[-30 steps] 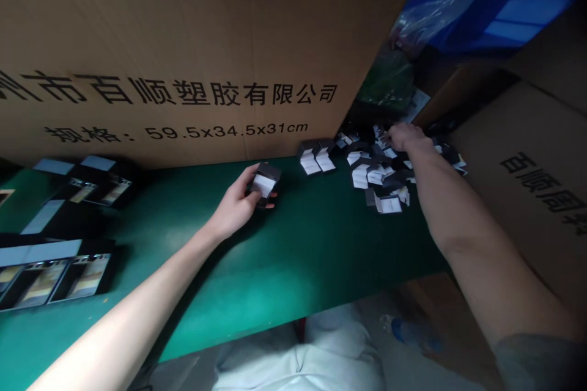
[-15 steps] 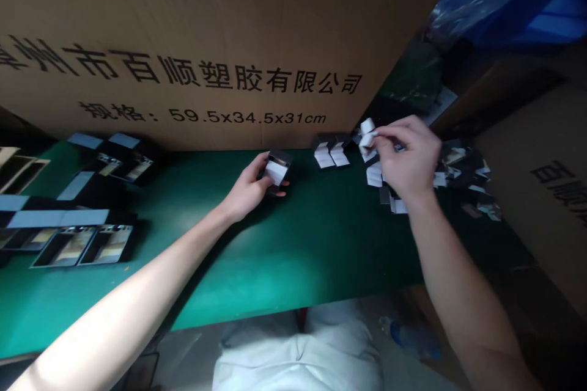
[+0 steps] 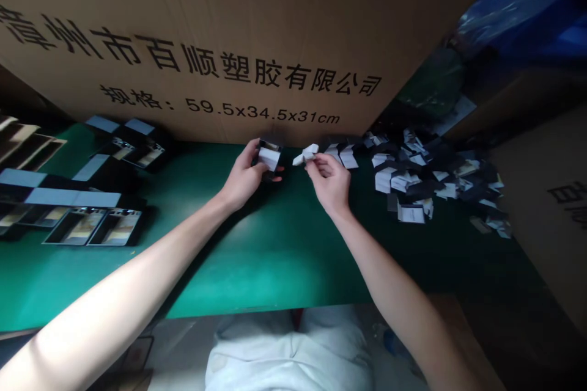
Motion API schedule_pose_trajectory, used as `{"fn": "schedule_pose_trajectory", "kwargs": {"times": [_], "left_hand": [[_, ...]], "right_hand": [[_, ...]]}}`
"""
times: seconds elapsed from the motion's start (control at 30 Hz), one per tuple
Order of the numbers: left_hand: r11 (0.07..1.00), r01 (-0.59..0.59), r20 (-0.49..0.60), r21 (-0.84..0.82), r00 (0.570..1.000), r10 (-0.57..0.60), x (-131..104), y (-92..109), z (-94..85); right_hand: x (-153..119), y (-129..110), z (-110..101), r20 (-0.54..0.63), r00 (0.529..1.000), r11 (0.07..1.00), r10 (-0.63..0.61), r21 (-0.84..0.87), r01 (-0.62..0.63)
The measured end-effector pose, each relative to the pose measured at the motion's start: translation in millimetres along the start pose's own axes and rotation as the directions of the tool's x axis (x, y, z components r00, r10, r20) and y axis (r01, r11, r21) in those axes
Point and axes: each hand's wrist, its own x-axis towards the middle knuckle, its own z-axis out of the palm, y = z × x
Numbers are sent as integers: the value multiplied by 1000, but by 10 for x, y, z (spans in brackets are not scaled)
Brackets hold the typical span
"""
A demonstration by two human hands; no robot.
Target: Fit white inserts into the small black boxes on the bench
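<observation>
- White folded piece (image 3: 305, 155) was pinched lightly between the right hand's (image 3: 331, 184) thumb and fingers.
- The left hand (image 3: 244, 178) was clamped around a small dark box (image 3: 269, 159), a pale panel facing up; the two hands were near each other but apart.
- Both held things were over the far part of the green table (image 3: 257, 284), before a large carton (image 3: 220, 30); whether the box touched the tabletop could not be told.
- Such a slight pinch could, I judged, let the white piece slip or crease if pressed off-centre; a tight left grip might dent the box.
- Just behind the right hand, a pair of open cases (image 3: 347, 156) risked being knocked by a careless swing.
- Rightward, a loose heap (image 3: 406, 177) of dark and white pieces overlapped, so pulling one might drag others.
- Fingers hid the box's underside, the right hand covered part of the pair, and the left edge cut off the rows of dark boxes (image 3: 98, 227).
- Shadow blurred the heap's far end.
</observation>
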Motion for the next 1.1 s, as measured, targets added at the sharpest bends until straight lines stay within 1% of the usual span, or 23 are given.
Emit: {"fn": "schedule_pose_trajectory", "kwargs": {"times": [0.1, 0.33, 0.47, 0.53, 0.6, 0.7, 0.8, 0.87, 1.0, 1.1], "left_hand": [[1000, -10, 19, 16, 1000, 10, -1, -3, 5], [1000, -13, -7, 18, 1000, 14, 14, -19, -3], [999, -2, -15, 35, 1000, 3, 5, -6, 12], [999, -6, -13, 51, 1000, 7, -3, 7, 22], [998, -13, -7, 63, 1000, 14, -9, 17, 27], [999, -10, -7, 52, 1000, 10, -9, 21, 22], [999, -1, -3, 42, 1000, 1, -3, 18, 13], [999, 4, 2, 43, 1000, -4, 3, 16, 9], [999, 15, -1, 32, 1000, -15, 20, 9, 6], [999, 13, 2, 34, 1000, -13, 32, -1, 2]], "right_hand": [[17, -38, 6, 30, 999, 999, 37, 11, -38], [50, -57, -4, 122, 985, 989, 123, 72, -132], [53, -69, -16, 148, 980, 979, 134, 134, -155], [61, -67, -16, 141, 981, 981, 135, 120, -152], [68, -60, -15, 116, 986, 990, 117, 70, -125], [74, -45, -13, 68, 997, 999, 41, 9, -42], [71, -37, -11, 55, 998, 1000, -22, 9, 22], [64, -42, -9, 66, 998, 1000, -10, 16, 9], [47, -80, -10, 107, 992, 998, 62, -6, -62], [39, -114, -15, 116, 992, 998, 51, -35, -47]]}}
